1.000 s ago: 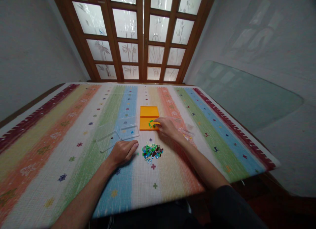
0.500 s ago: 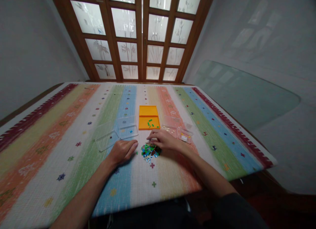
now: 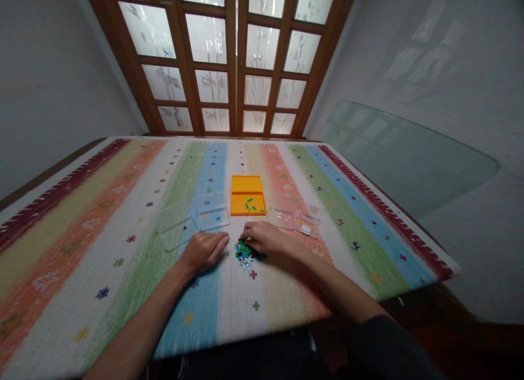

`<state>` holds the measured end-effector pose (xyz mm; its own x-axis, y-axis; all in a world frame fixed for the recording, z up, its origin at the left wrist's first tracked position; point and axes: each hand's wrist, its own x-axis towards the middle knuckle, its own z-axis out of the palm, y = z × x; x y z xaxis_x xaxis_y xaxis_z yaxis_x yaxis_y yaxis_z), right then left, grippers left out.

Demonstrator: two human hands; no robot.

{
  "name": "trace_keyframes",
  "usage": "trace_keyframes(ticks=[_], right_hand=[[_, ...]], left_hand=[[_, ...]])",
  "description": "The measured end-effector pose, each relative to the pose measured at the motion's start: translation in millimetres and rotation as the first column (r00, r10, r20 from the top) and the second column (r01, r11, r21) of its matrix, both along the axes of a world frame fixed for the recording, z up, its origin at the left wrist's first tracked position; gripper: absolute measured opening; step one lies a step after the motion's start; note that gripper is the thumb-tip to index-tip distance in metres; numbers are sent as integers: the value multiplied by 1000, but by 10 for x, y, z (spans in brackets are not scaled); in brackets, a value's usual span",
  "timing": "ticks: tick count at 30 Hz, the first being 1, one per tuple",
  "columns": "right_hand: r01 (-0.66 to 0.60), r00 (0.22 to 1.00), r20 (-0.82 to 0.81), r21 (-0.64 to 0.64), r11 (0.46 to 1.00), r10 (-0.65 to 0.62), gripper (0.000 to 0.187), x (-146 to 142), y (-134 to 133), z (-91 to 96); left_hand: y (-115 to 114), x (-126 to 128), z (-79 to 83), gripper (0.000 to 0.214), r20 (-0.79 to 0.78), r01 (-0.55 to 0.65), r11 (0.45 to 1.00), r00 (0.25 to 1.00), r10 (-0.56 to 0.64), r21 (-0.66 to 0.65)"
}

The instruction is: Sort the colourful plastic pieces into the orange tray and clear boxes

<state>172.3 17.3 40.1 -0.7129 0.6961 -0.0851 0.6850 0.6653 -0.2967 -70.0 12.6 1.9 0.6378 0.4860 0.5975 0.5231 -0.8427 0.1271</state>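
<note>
At far left, a clear box (image 3: 174, 239) contains one dark piece (image 3: 184, 227). My left hand (image 3: 205, 250) rests on the cloth (image 3: 164, 292) just in front, loosely closed, fingers curled under, thumb alongside; no piece shows in it. Behind it, a second clear box (image 3: 215, 226) contains a blue piece (image 3: 218, 218). One green piece (image 3: 228, 254) lies loose beside my left fingertips. At centre, the pile (image 3: 244, 256) of mixed pieces sits on the cloth in front of the open orange box (image 3: 237, 206), which contains several green pieces (image 3: 250, 200). My right hand (image 3: 261, 236) covers the pile's far right part, fingers bent down, tips touching it; I cannot tell whether they grip a piece. Further right, a pinkish box (image 3: 282, 225) contains pale pieces (image 3: 279, 215); beside it, another box (image 3: 302, 230) contains yellow pieces (image 3: 313, 227).
</note>
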Motion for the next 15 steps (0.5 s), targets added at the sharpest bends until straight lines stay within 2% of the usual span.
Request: trace_keyframes(ticks=[6,15], right_hand=[[-5,995,100,7,1000,4,26,-71,12,89],[-22,989,148,13,1000,20,25,-68,18,134]], left_hand=[[7,-5,0,35,-1,6,1000,1000,-6,-22],[1,1,7,38,0,2,1000,1000,-2,22]])
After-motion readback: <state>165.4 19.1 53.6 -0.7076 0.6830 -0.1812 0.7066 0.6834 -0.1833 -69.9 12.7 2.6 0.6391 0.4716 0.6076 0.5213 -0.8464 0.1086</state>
